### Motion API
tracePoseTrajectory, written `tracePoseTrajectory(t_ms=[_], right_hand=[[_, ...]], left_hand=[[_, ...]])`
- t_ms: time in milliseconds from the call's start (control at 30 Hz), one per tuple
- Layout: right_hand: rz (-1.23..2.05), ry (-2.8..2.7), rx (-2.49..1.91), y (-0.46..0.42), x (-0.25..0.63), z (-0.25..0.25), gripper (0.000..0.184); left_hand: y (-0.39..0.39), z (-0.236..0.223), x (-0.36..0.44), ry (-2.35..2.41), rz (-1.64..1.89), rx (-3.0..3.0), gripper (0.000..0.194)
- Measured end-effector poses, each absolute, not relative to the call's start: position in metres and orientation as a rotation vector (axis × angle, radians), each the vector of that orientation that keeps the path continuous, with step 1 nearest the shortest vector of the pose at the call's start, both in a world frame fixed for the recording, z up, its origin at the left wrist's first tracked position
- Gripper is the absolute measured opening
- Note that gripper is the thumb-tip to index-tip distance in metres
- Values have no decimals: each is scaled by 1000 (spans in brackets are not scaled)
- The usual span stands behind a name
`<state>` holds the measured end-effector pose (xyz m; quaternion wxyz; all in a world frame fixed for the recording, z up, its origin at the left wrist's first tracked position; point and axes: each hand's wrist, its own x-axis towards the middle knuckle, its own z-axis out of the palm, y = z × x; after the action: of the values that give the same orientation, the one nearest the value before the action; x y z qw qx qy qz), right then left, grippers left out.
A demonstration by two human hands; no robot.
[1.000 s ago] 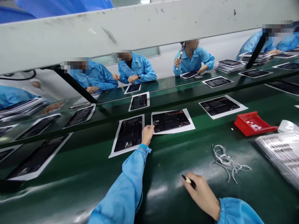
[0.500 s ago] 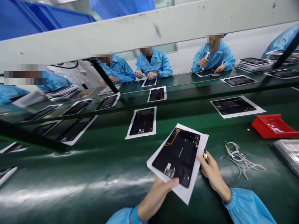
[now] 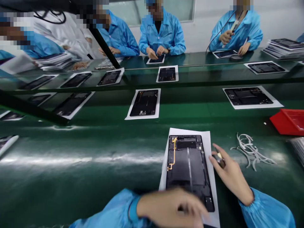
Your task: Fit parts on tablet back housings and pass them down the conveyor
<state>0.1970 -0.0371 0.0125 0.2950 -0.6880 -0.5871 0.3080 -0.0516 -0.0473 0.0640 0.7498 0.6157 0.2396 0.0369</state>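
An opened tablet [image 3: 182, 161] with dark insides and a gold flex cable lies on white paper sheets [image 3: 207, 139] in front of me. Over its lower end is my left hand [image 3: 171, 205], smeared by motion; what its fingers do is unclear. My right hand [image 3: 229, 172] is at the paper's right edge, thumb and forefinger apart. Tucked in that hand is a small dark tool with a shiny part [image 3: 220, 160], its kind partly hidden by the fingers.
Curled white strips [image 3: 253, 150] lie right of my right hand, near a red bin [image 3: 291, 122]. Further tablets on paper [image 3: 144, 103] lie across the green bench [image 3: 83, 183]. A dark slanted bar [image 3: 35, 109] crosses at left. Co-workers in blue [image 3: 163, 34] sit opposite.
The tablet, held tilted in my left hand before, now lies lower and straighter on the bench. My left hand has released its edge and moved over its lower end. The view has tipped down.
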Motion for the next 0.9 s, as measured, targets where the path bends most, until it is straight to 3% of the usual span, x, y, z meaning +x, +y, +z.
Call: tracePoseTrajectory(t_ms=[100,233,333,533,900], right_hand=[[697,-1389,-1790,-31,202,16,37],[744,-1375,-1568,-23,194,10,41],[763,-1394,-1520,-20,186,4,37],[848,-1340,-1419,-21,181,1,12],[847,-1218,-1508,-23,182,-5,15]], left_hand=[[4,53,-36,914,391,1794,27],[43,19,-7,1151,665,2198,29],[48,3,3,1086,675,2256,27],[51,4,-3,1036,717,2164,11],[45,8,-5,1119,689,2246,8]])
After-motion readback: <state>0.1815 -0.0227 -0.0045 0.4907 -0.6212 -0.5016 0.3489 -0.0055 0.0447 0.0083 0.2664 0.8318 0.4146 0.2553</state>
